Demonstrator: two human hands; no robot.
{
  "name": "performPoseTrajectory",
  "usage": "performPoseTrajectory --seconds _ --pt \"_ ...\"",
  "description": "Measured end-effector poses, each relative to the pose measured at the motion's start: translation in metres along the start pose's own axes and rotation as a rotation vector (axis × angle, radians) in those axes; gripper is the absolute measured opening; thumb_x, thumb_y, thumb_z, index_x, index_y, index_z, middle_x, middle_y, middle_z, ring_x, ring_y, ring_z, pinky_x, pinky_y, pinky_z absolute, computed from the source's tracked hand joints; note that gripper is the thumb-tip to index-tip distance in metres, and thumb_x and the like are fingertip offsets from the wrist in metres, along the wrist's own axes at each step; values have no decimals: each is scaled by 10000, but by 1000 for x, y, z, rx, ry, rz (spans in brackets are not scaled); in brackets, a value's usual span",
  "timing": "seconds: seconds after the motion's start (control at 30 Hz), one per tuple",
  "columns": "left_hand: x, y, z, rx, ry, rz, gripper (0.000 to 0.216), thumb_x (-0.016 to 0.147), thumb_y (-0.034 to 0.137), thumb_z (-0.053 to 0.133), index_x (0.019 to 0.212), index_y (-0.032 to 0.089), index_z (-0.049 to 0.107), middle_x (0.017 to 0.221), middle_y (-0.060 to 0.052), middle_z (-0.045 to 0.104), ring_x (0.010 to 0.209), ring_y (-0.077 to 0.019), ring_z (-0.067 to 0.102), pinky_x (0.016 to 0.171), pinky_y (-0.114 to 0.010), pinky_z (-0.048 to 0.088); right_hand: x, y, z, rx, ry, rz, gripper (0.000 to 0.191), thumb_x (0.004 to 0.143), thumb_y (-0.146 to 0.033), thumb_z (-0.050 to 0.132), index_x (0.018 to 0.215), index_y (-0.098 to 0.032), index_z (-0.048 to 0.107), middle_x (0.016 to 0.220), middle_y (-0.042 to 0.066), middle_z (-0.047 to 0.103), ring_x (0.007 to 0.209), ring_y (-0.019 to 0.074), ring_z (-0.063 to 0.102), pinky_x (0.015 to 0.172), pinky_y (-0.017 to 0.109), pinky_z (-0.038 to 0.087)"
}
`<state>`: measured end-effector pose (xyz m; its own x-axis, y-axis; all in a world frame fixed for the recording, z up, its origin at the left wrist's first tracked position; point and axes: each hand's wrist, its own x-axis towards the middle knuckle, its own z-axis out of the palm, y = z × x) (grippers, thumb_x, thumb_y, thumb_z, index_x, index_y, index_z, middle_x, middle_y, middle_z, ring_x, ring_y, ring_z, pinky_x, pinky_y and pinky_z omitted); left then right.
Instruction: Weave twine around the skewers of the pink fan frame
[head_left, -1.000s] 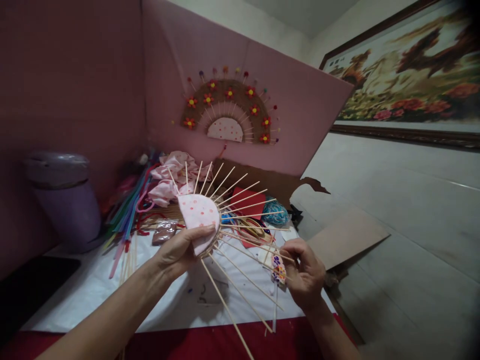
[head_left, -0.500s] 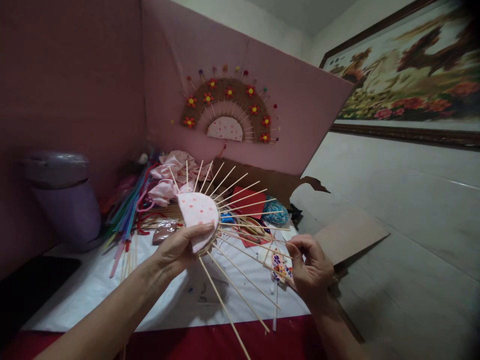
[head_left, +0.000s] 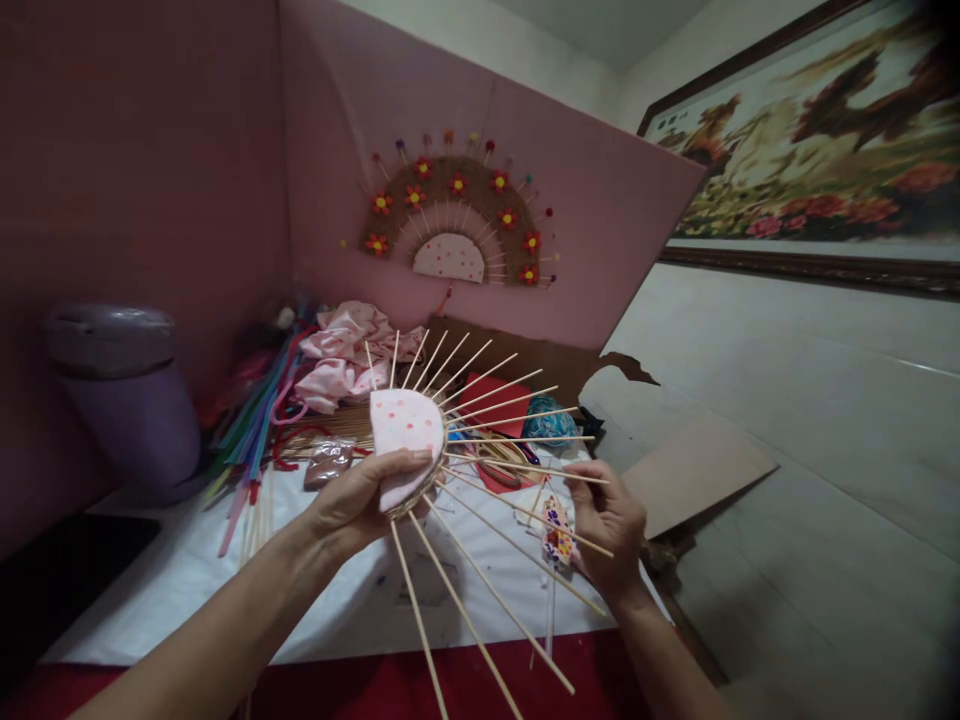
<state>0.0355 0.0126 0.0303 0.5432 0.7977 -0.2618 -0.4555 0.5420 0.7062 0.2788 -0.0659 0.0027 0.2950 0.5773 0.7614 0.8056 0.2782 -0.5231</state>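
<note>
My left hand [head_left: 352, 505] grips a half-round pad covered in pink dotted cloth [head_left: 405, 430], held up over the table. Several thin wooden sticks [head_left: 495, 395] fan out from the pad's edge like rays. My right hand [head_left: 611, 525] is closed beside the lower right sticks, its fingertips at their outer ends. A small flower-patterned piece [head_left: 556, 535] sits against its palm side. Whether that hand also pinches a stick is hard to tell.
A finished fan decoration with red flowers [head_left: 454, 225] hangs on the pink board behind. On the white-covered table lie pipe cleaners [head_left: 251, 420], pink cloth [head_left: 345, 350], blue yarn [head_left: 551, 425], red paper and brown card. A purple container [head_left: 124, 385] stands left. Cardboard [head_left: 694, 470] lies right.
My left hand has turned the stick fan slightly and shifted it right, so the lower sticks point more downward. My right hand moved up a little along the stick ends.
</note>
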Motion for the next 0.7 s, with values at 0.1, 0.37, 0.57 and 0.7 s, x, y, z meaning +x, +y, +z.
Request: performPoseTrajectory --seconds 0.1,0.37,0.57,0.7 --pt "-2 -1 0 -14 -41 -19 57 676 77 612 730 76 631 626 -63 668 516 -135 601 526 -262 507 -4 2 18 24 -196 101 161 823 -278 474 744 -183 576 666 13 578 590 145 518 561 254 398" --pt "-8 -6 5 -20 -98 -56 138 712 174 633 815 84 650 682 -63 682 546 -134 607 506 -252 505 0 -4 60 28 -418 137 160 765 -220 486 624 -187 554 633 12 583 610 152 507 588 254 369" --pt "-8 -9 5 -55 -144 -70 136 678 88 638 811 71 656 689 -78 694 562 -155 628 541 -268 524 2 -18 82 57 -436 178 161 747 -233 486 616 -176 560 618 17 581 597 150 500 586 259 367" --pt "-7 -11 4 -63 -170 -78 124 680 64 612 792 55 664 687 -88 697 564 -162 632 555 -270 526 1 -23 92 93 -449 202 172 766 -241 458 669 -170 582 641 27 603 597 153 515 577 262 380"
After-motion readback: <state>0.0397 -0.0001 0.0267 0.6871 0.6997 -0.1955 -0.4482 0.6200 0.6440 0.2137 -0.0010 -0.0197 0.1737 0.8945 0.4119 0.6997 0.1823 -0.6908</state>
